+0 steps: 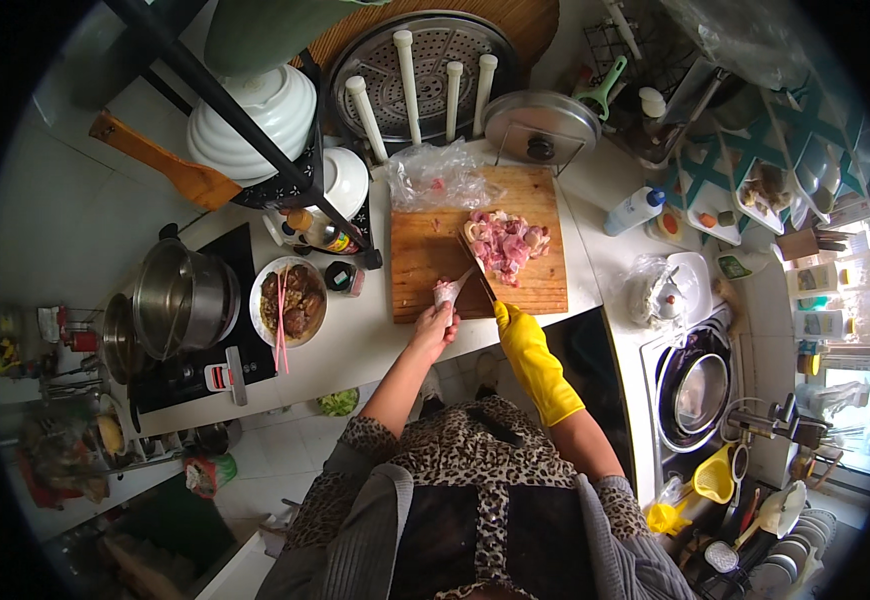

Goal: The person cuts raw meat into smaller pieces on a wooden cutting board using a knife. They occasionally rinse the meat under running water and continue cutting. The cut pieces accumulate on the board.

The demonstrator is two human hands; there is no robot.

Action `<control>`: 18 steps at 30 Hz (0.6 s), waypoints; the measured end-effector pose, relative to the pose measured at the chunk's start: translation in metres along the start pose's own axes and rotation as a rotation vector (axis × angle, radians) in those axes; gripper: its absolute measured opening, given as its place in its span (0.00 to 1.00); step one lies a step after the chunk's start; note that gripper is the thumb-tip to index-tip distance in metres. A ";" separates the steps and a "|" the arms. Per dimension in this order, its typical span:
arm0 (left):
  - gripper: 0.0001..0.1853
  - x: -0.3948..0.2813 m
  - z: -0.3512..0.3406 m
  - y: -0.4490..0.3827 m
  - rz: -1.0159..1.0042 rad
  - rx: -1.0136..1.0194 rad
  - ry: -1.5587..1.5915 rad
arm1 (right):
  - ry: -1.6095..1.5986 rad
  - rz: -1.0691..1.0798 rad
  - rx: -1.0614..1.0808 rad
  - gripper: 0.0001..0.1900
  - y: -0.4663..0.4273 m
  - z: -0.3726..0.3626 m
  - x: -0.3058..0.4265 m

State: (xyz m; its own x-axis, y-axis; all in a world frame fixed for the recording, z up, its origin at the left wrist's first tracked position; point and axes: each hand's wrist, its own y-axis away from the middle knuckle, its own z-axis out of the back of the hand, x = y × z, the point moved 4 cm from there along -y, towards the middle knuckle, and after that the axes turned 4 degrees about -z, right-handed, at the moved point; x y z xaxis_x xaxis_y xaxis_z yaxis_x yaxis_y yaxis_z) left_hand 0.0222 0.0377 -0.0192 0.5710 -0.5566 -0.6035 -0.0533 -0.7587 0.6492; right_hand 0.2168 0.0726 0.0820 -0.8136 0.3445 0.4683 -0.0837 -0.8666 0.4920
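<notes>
My left hand (435,328), bare, grips a pale pinkish-white piece of what looks like raw poultry (446,291) at the front edge of the wooden cutting board (423,251). A thin pale part of the piece points toward the blade; its exact cut cannot be told. My right hand (532,356) wears a yellow rubber glove and is closed on the handle of a kitchen knife (479,264). The blade is seen nearly edge-on, slanting to the far left over the board. Beside it lies a heap of chopped raw meat (508,240). A crumpled clear plastic bag (438,176) rests on the board's far left.
Left on the counter stand a bowl of cooked food (290,300) with pink chopsticks (281,322), a small jar (345,278) and a steel pot (172,300). A pot lid (543,127) leans behind the board. A bottle (633,210) and the sink (694,390) are at right.
</notes>
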 end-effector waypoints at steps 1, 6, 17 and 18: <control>0.13 0.003 -0.001 -0.007 -0.008 -0.059 0.032 | -0.024 0.020 -0.010 0.30 -0.003 0.000 -0.001; 0.15 0.009 0.009 -0.014 -0.036 -0.256 0.033 | -0.163 0.102 -0.025 0.29 0.003 -0.012 -0.017; 0.17 0.013 0.004 -0.006 -0.074 -0.288 -0.104 | -0.298 0.434 -0.187 0.26 0.033 0.027 0.059; 0.17 0.012 0.000 -0.008 -0.036 -0.286 -0.158 | -0.136 0.322 -0.129 0.26 0.011 0.003 0.043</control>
State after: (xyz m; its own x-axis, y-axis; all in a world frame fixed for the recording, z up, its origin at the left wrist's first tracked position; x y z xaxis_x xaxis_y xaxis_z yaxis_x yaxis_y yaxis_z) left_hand 0.0294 0.0373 -0.0317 0.4329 -0.5935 -0.6785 0.2101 -0.6655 0.7162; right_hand 0.1826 0.0792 0.1099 -0.7272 0.0844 0.6813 0.0852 -0.9736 0.2117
